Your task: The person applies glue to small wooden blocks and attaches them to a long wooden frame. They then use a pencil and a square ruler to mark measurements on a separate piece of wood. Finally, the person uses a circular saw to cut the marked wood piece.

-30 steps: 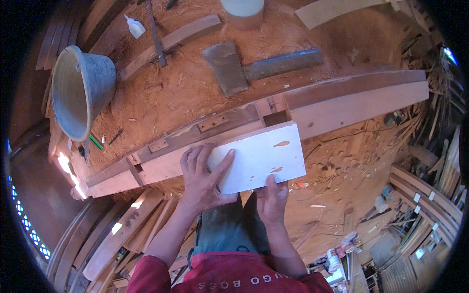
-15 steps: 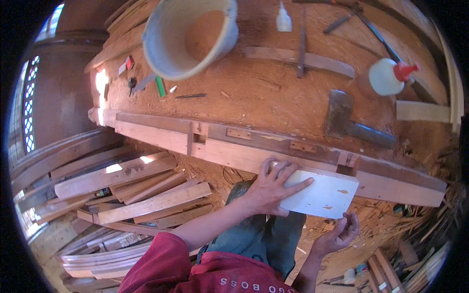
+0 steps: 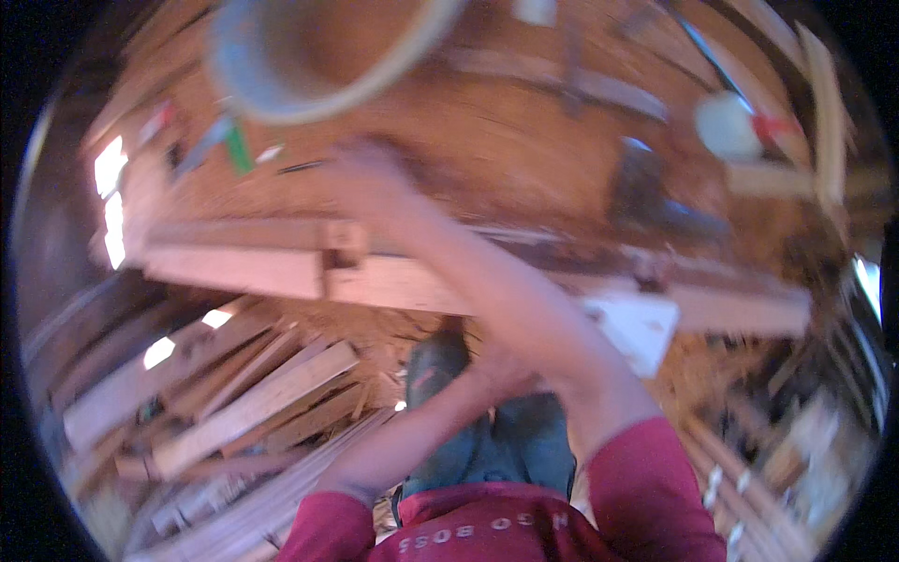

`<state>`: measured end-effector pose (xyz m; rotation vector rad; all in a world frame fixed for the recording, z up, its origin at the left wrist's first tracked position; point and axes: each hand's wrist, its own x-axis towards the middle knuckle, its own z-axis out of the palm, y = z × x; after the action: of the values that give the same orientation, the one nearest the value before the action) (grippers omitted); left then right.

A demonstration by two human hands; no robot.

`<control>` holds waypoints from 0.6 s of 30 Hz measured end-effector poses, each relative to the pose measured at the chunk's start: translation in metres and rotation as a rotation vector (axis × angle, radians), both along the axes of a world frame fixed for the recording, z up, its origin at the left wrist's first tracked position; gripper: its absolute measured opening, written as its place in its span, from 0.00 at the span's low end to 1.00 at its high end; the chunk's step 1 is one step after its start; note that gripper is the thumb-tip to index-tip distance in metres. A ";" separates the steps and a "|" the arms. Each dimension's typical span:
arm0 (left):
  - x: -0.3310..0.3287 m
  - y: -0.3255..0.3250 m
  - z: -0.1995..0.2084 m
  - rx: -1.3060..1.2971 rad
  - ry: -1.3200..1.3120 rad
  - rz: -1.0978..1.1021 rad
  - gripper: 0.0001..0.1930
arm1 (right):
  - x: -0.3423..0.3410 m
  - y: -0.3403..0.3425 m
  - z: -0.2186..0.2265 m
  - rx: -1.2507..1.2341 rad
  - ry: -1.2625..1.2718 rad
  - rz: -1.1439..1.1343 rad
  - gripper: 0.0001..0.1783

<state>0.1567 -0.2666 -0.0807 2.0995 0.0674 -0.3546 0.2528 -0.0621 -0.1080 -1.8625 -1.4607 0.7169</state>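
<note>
My right arm stretches over the wooden beam [image 3: 412, 286], and my right hand [image 3: 365, 178] is over the bench beside a thin dark pencil-like stick [image 3: 300, 167]. Motion smears its fingers, so its grip cannot be read. Under the right forearm, my left hand [image 3: 513, 373] is at the near side of the beam, its fingers hidden. A white rectangular board [image 3: 641, 328] rests against the beam's front to the right; the forearm covers its left end, where the left hand lies. Notches are cut into the beam.
A large bucket [image 3: 323, 103] stands at the back left, near a green piece [image 3: 239, 150]. To the right are a hammer-like metal tool [image 3: 641, 187] and a white bottle with a red cap [image 3: 729, 126]. Wood strips [image 3: 253, 407] pile up at the left on the floor.
My right hand has gone from the board's lower right corner across the beam to the bench at the left. The view has shifted and blurred. The board stays by the beam.
</note>
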 end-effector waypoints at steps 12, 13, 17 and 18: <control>0.031 0.013 0.033 0.178 -0.059 -0.055 0.32 | 0.004 0.015 0.011 -0.126 -0.106 -0.009 0.11; 0.034 0.015 0.038 0.248 -0.084 -0.056 0.31 | 0.014 -0.008 0.034 -0.101 -0.099 0.027 0.10; 0.040 0.012 0.052 0.532 -0.004 -0.154 0.33 | 0.044 -0.133 0.099 0.076 -0.029 -0.141 0.10; 0.040 0.006 0.045 0.299 0.151 0.003 0.35 | 0.052 -0.165 0.096 0.114 0.017 -0.220 0.11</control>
<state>0.1964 -0.2608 -0.0357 2.3637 0.2246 -0.5281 0.3046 -0.2271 -0.0116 -1.8871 -1.2351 0.5311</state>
